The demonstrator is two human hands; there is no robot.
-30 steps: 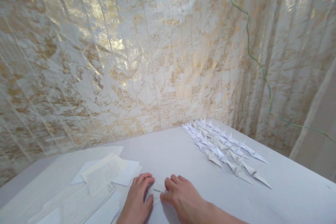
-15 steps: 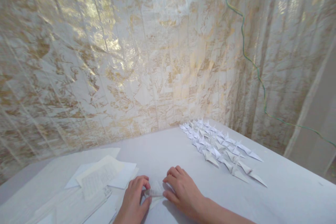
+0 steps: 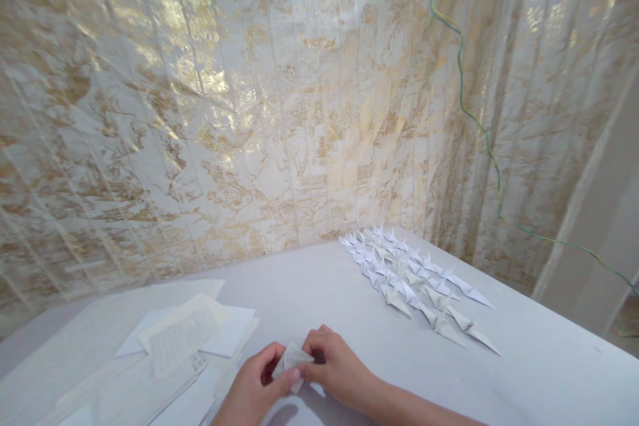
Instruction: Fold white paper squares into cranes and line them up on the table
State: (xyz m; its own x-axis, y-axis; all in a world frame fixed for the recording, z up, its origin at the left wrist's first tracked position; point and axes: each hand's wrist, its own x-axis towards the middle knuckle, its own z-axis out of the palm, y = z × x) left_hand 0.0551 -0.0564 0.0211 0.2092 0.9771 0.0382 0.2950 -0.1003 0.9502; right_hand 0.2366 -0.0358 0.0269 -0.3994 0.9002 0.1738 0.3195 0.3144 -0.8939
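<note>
At the near edge of the white table [image 3: 309,279], both hands meet over a small folded piece of white paper [image 3: 291,361]. The left hand [image 3: 249,389] pinches the paper's lower left side between thumb and curled fingers, lifting it just clear of the tabletop. The right hand [image 3: 334,369] grips the paper's right edge, fingers bent inward and pressed close together, its forearm running off toward the lower right corner. The paper stands tilted between the two hands, a pointed fold showing at its top.

Just left of the hands lies a loose spread of flat white sheets [image 3: 190,339], some overlapping, one with faint printed lines on it. Farther out, toward the right rear of the table, finished folded paper cranes [image 3: 404,273] sit in close rows that run from the wall toward the table's near right side, well apart from the hands. Behind everything hangs a shiny white-and-gold crinkled backdrop [image 3: 249,113], and a thin green cord [image 3: 479,126] trails down across its right part.
</note>
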